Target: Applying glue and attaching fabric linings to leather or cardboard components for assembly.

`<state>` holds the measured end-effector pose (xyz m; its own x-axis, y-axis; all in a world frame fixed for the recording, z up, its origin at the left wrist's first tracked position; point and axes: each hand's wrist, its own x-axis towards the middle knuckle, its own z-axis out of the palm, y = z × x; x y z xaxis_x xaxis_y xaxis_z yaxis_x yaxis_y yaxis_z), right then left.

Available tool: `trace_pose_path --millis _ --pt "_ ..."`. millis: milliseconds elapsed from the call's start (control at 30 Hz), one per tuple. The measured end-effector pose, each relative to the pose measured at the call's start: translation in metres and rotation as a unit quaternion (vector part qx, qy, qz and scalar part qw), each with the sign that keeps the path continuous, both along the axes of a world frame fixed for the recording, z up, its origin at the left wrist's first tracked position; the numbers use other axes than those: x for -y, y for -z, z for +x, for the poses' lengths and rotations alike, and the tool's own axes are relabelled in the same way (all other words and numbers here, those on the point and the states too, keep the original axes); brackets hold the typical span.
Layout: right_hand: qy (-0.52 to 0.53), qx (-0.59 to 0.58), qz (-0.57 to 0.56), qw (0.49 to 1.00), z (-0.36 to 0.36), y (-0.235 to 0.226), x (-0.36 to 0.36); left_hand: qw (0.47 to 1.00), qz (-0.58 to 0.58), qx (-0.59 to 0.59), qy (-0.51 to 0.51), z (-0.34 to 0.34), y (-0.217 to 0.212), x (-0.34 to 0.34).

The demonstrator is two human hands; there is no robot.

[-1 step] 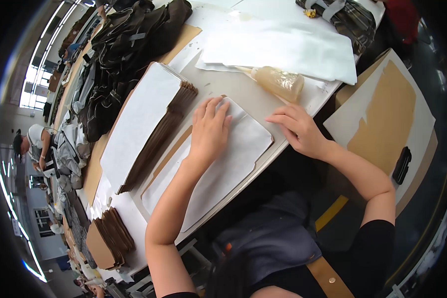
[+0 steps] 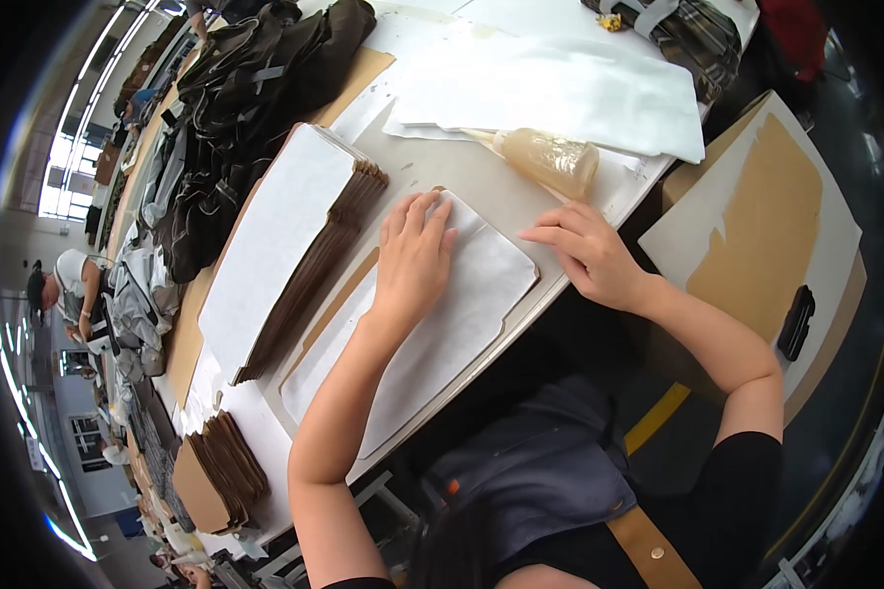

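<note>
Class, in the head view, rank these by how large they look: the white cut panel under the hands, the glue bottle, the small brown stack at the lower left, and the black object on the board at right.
1. White cut panel, by far the largest.
2. Small brown stack.
3. Glue bottle; looks close to the stack, and fisheye bending makes this order unsure.
4. Black object, the smallest.

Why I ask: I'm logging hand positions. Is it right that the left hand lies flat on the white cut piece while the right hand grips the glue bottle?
Not quite. In the head view the left hand does lie flat on the white cut piece, but the right hand rests on the table edge; the glue bottle lies apart, untouched.
</note>
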<state>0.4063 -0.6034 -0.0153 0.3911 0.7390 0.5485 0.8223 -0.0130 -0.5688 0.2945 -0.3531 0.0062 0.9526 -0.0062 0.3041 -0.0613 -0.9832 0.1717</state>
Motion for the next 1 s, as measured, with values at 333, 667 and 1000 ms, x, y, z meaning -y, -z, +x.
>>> trace_pose_path --millis 333,667,1000 --pt "0.000 -0.043 -0.003 0.999 0.000 0.004 0.000 1.000 -0.019 -0.020 -0.010 -0.002 -0.007 0.004" --pt "-0.018 0.036 -0.057 0.998 -0.002 0.003 0.001 0.999 -0.008 -0.018 0.035 -0.028 -0.004 -0.006" --pt "-0.021 0.083 -0.035 0.996 0.000 0.007 0.000 0.990 0.020 -0.132 0.054 -0.036 0.001 0.004"
